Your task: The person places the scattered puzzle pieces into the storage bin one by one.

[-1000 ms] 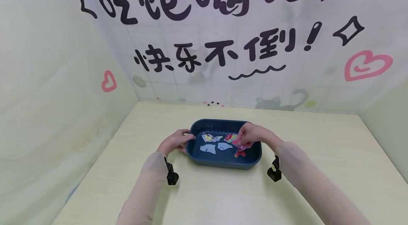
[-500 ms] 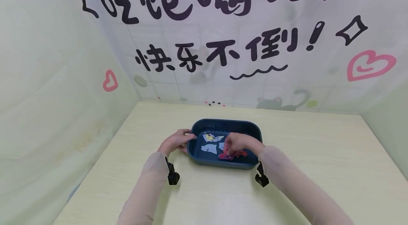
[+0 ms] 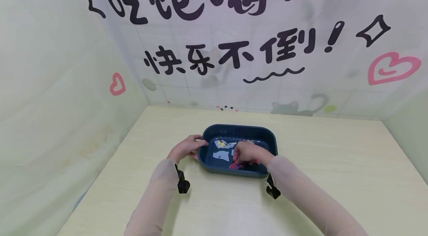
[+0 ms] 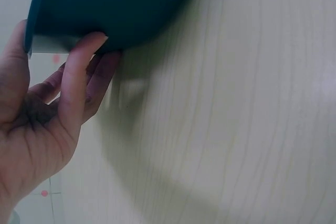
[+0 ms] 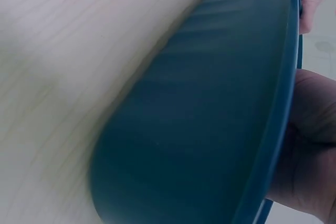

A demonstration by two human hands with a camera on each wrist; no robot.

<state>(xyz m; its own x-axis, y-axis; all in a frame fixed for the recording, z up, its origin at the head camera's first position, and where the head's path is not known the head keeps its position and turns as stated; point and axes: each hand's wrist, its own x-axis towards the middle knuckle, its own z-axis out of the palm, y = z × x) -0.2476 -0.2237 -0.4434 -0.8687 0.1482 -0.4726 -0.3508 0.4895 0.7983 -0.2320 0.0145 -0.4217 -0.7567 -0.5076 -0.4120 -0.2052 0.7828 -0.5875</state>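
A dark blue rectangular basin with rounded corners (image 3: 217,170) sits on the table. My left hand (image 3: 187,147) holds its left end, thumb over the rim and fingers against the outer wall (image 4: 131,3). Inside the basin, my right hand (image 3: 250,152) pinches a flat pink-red scrap (image 3: 236,165) low over the floor near the front wall. To the left lie a pale blue scrap (image 3: 221,156) and a yellow-and-lilac scrap (image 3: 220,144). A red scrap (image 3: 255,161) shows partly beside my right hand. In the right wrist view, the basin wall hides my right fingertips.
The pale wooden table (image 3: 207,206) spreads around the basin. Behind it hangs a white printed cloth (image 3: 200,91) with large black characters, and further cloth (image 3: 67,117) closes the left side. A black camera mount (image 3: 273,188) sits on my right wrist.
My right hand has moved left and toward the front of the basin with the pink-red scrap, lowering it near the front wall. My left hand keeps its hold on the rim.
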